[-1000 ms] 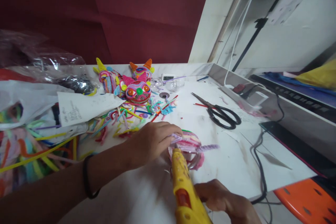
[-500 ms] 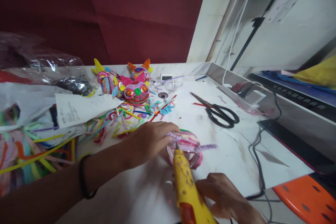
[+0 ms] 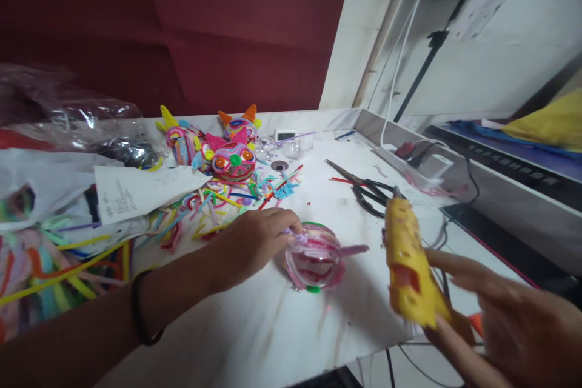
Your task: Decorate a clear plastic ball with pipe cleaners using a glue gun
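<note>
My left hand (image 3: 252, 245) is closed in a pinch on a lilac pipe cleaner (image 3: 354, 250) laid across a clear plastic ball (image 3: 316, 270). Pink, white and green pipe cleaner strips cover part of that ball, which rests on the white table. Off to its right, my right hand (image 3: 513, 309) holds a yellow hot glue gun (image 3: 406, 264) by the handle, its nozzle pointing up and away from me. The gun is apart from the ball and covers part of the black-handled scissors (image 3: 368, 194).
Finished pipe cleaner animal heads (image 3: 234, 163) stand at the back among scattered offcuts (image 3: 218, 200). Bundled pipe cleaners (image 3: 50, 267) and plastic bags (image 3: 77, 115) fill the left. A power strip (image 3: 409, 163) and a black phone (image 3: 482, 230) lie along the right side.
My right hand has drawn the glue gun away from the ball to the right. The ball's lower front is now uncovered. My left hand still pinches the lilac pipe cleaner.
</note>
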Demonstrator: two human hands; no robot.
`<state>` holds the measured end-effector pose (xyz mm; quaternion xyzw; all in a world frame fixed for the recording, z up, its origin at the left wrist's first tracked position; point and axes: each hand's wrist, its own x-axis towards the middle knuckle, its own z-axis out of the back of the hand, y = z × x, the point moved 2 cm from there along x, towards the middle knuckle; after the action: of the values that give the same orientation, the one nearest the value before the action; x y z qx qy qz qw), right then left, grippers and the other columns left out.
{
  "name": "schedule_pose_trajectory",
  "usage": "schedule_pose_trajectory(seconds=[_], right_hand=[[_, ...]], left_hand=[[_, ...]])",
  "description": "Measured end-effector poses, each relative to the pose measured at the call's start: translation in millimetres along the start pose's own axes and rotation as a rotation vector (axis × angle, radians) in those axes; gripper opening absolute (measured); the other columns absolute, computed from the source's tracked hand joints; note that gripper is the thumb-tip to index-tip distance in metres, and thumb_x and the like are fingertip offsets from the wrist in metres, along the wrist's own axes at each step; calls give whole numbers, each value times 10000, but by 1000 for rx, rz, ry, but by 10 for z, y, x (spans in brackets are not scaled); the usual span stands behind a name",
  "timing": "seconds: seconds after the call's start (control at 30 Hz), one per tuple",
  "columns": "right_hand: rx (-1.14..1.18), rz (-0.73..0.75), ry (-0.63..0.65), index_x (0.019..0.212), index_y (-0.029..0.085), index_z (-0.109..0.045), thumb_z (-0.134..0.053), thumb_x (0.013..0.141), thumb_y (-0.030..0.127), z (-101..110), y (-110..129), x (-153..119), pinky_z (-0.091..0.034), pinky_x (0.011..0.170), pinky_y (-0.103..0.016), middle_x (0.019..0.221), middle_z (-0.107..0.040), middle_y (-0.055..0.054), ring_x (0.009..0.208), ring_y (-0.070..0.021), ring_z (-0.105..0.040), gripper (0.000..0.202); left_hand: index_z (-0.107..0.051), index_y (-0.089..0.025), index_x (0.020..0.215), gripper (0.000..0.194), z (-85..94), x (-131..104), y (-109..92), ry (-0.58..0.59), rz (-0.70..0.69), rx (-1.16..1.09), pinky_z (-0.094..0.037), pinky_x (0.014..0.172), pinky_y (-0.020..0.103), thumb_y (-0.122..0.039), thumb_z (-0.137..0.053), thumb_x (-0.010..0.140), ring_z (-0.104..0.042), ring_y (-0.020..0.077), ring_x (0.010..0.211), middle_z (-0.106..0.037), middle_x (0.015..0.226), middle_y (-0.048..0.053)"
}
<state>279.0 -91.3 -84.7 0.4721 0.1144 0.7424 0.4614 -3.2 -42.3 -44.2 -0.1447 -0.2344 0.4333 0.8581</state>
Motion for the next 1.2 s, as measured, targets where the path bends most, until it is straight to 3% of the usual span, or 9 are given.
schedule_pose_trajectory(seconds=[0.03, 0.3, 0.43, 0.77, 1.03, 1.2], right_hand=[[-10, -28, -32, 1090, 302, -508, -644, 849, 403, 3, -56, 46, -606, 658, -311, 1091, -670, -71, 953, -253, -683, 294], [-242, -97, 186, 1087, 219, -504, -531, 901, 526, -294, -515, 151, -570, 641, -338, 1021, -671, -114, 857, -252, -681, 360], [-298, -169, 214, 1102, 229, -486, -452, 926, 549, -360, -515, 104, -533, 700, -379, 1048, -666, -106, 877, -264, -669, 366], [-329, -188, 225, 1066, 239, -497, -501, 898, 492, -456, -539, 110, -528, 700, -370, 1043, -682, -96, 903, -269, -674, 304], [-391, 1, 224, 1024, 218, -550, -529, 892, 434, -496, -622, 134, -536, 684, -408, 940, -691, -100, 816, -272, -664, 254], [-372, 116, 233, 1130, 235, -571, -492, 958, 422, -401, -542, 159, -550, 786, -428, 1061, -694, -91, 943, -267, -658, 266]], left_hand=[[-620, -177, 898, 175, 9, -1, -4, -6, -1, 0, -484, 770, 231, -118, -455, 902, -664, 145, 836, -716, 896, 25], [-616, -183, 911, 174, -3, -40, -13, -33, -37, -12, -498, 784, 235, -109, -458, 905, -664, 141, 848, -714, 910, 25], [-616, -175, 927, 164, -38, -45, -17, -10, -31, 28, -500, 768, 246, -108, -467, 908, -669, 157, 857, -710, 913, 40], [-616, -164, 932, 193, -89, -59, 6, 8, -62, 71, -516, 778, 271, -102, -433, 922, -666, 172, 862, -695, 905, 48], [-619, -155, 887, 218, -105, -62, 4, 31, -106, 143, -525, 763, 277, -108, -413, 940, -660, 174, 827, -681, 873, 46], [-622, -148, 879, 199, -118, -67, 9, 3, -113, 128, -531, 744, 275, -101, -437, 935, -664, 173, 810, -680, 861, 44]])
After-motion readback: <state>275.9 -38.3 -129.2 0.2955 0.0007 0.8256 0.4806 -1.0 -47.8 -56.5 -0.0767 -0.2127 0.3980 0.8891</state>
